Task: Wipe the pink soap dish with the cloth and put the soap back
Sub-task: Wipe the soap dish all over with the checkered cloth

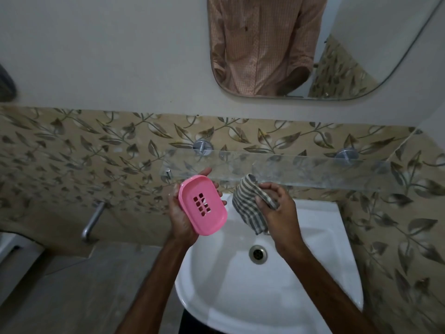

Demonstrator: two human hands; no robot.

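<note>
Head view is filled by a white sink [313, 273], above which the pink soap dish [203, 204] is cradled in the left hand [183, 218], fingers curled behind it, hollow side turned up. Just beside it, apart, the striped cloth [250, 208] is pinched in the closed right hand [279, 213]. The dish should be steadied while the slotted floor and rim are rubbed firmly; no soap is seen.

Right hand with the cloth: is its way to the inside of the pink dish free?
Probably yes. The right hand holds the cloth beside the pink dish, whose empty inside faces up in the left hand, nothing between.
</note>
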